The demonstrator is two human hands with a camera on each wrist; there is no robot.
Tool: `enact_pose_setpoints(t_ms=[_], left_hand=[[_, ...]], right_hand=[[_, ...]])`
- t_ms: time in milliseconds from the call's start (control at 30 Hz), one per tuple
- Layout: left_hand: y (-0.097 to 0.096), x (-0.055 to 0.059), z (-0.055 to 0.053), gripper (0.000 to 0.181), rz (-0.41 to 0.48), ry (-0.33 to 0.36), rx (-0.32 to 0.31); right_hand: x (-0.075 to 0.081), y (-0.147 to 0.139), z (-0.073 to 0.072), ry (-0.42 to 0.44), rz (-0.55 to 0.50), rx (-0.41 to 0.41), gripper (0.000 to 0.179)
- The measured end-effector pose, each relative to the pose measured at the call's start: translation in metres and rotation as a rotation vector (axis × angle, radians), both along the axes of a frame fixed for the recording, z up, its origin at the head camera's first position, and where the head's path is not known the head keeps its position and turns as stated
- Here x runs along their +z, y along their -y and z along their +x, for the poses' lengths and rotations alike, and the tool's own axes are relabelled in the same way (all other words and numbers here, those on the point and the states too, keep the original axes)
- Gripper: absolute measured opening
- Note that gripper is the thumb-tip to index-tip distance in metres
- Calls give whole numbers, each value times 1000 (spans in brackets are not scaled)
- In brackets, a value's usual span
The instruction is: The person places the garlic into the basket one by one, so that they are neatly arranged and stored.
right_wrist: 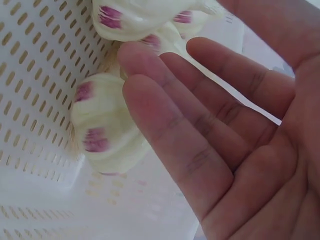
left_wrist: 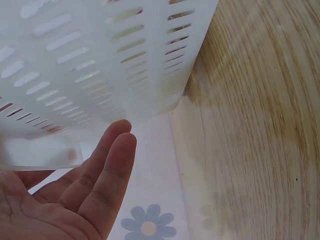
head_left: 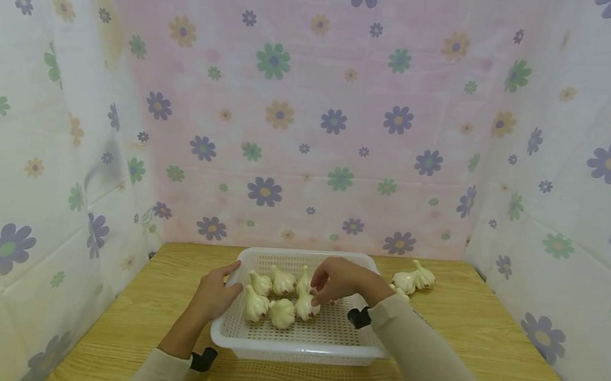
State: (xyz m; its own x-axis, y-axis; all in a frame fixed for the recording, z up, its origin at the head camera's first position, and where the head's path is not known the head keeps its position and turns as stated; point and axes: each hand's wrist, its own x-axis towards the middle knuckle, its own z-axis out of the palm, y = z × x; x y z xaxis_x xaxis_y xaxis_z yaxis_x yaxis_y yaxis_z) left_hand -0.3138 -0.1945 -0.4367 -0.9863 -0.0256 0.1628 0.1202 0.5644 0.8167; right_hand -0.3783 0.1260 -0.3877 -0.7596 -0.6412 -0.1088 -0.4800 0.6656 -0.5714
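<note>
Several white garlic bulbs (head_left: 282, 314) with purple marks lie in the left and middle part of a white perforated plastic basket (head_left: 293, 347). My left hand (head_left: 213, 294) holds the basket's left rim between thumb and index finger. In the left wrist view its other fingers (left_wrist: 107, 180) stretch loosely beside the outer wall. Over the middle of the basket is my right hand (head_left: 341, 280), fingers loosely extended and nothing in its palm. In the right wrist view its fingertips (right_wrist: 137, 95) lie right beside a garlic bulb (right_wrist: 107, 125), partly covering it.
More garlic bulbs (head_left: 414, 278) lie on the wooden table (head_left: 466, 335) to the right of the basket, one partly hidden by the right forearm. Flower-patterned sheets (head_left: 310, 125) enclose the table at the back and both sides.
</note>
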Motion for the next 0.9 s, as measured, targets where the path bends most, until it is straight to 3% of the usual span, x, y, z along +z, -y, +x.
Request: enact_pose_setpoints(t_ms=[467,900], left_hand=[[-1,1,0,65,3,0,3],[0,0,0,65,-3,0,10]], right_hand=[[13,-27,5,37,-82,77,51],[18,-80,14,-72,-134,75,52]])
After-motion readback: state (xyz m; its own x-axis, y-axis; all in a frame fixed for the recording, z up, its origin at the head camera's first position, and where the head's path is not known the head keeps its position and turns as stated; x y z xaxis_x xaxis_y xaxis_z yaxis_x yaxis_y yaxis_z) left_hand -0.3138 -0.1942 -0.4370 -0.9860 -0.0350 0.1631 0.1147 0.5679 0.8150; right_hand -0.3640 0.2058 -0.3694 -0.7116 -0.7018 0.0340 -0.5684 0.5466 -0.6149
